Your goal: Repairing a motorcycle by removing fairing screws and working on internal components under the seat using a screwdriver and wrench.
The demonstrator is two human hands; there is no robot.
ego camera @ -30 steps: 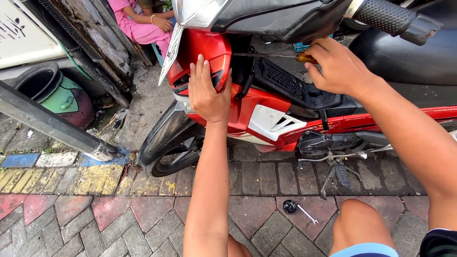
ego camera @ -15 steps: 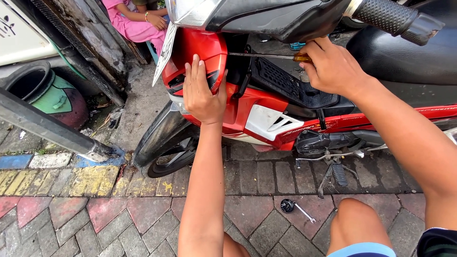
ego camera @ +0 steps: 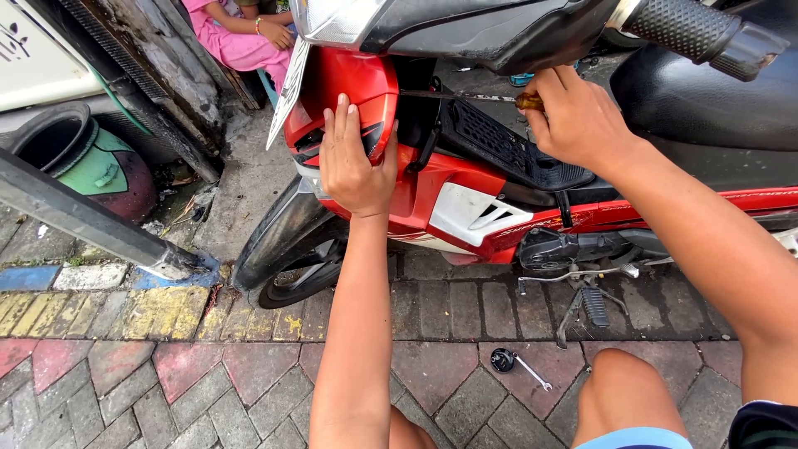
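- Centrally, a red scooter (ego camera: 465, 191) stands on the brick pavement (ego camera: 166, 374), its leg shield facing near.
- Left hand (ego camera: 356, 162) lies flat, fingers released, on the red panel (ego camera: 353, 87), seemingly steadying it.
- Right hand (ego camera: 578, 120), fingers clenched, grasps a screwdriver (ego camera: 482, 97) aimed left behind that panel.
- Small socket wrench (ego camera: 515, 366) lies near, on the bricks.

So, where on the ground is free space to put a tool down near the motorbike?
Bare paving lies between the left forearm and the small wrench, in front of the front wheel. More lies left of that arm, below the yellow kerb. It is crowded by the footpeg and the knee.
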